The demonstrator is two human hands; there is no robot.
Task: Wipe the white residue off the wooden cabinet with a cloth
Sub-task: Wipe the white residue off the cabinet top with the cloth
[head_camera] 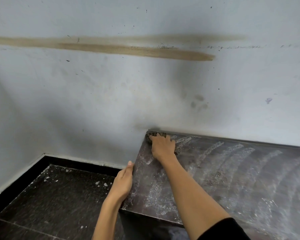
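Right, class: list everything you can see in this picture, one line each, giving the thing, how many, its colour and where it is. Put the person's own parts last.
cabinet: one, dark brown wood, lower right, against the wall
white residue: many streaks and smears, white, across the cabinet top
cloth: one, dark patterned, at the cabinet's far left corner, under the right hand
wall: one, pale grey-white, fills the upper picture
brown smear: one long streak, tan, high on the wall
floor: one, black speckled with white flecks, lower left
skirting: one strip, black, along the foot of the wall
left hand: one, rests on the cabinet's left edge, fingers straight
right hand: one, presses on the cloth
sleeve: one, black, on the right arm, bottom edge
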